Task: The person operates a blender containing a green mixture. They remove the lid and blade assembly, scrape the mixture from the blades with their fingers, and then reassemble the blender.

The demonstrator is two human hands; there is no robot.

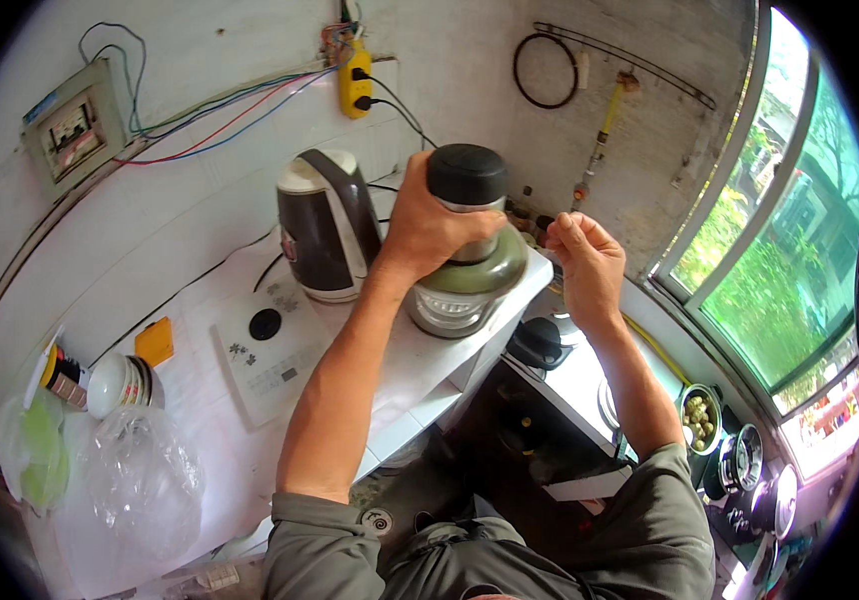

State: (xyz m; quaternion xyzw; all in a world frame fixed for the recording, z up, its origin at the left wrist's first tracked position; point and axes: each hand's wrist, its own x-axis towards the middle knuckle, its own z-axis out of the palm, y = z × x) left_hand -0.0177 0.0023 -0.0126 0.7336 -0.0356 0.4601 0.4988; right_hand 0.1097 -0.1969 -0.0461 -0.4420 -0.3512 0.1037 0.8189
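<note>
My left hand [429, 225] grips a steel cylinder [478, 244] with a black cap [468, 174]. It stands upright on or just over the green top [486, 274] of a clear ribbed vessel [448, 311] at the table's corner; the hand partly hides where they meet. To the right, my right hand [591, 262] is raised, thumb and fingertips pinched together, and I see nothing between them. Left of my left hand stands a dark brown and cream electric kettle [321, 232]. A flat white panel with flower prints [272, 367] lies before it, a black disc [264, 324] on top.
Clear plastic bags [144, 480], stacked bowls [126, 386] and an orange item [154, 342] occupy the white table's left side. A yellow power strip [355, 82] with plugged-in cords hangs on the wall. Right of me are a basin of small round produce [699, 420], pots [774, 502] and a window [782, 247].
</note>
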